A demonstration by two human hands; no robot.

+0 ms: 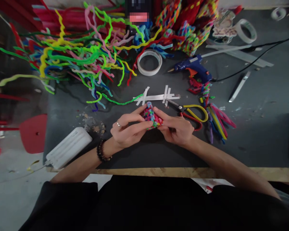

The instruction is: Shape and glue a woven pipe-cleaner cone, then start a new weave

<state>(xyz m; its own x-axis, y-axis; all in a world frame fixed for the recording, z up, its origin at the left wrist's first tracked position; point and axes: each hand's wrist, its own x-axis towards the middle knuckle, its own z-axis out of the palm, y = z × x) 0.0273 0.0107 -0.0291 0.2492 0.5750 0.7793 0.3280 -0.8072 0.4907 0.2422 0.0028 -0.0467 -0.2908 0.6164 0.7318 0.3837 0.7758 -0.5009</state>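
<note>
A single camera worn on the head looks forward and steeply down from close above the table (255, 138). The fingers (137, 117) sit near the middle of the view, with the person's dark-clothed torso filling the bottom edge below them. Beyond the fingers, the table's far side reaches the top edge; floor shows left of them.
</note>
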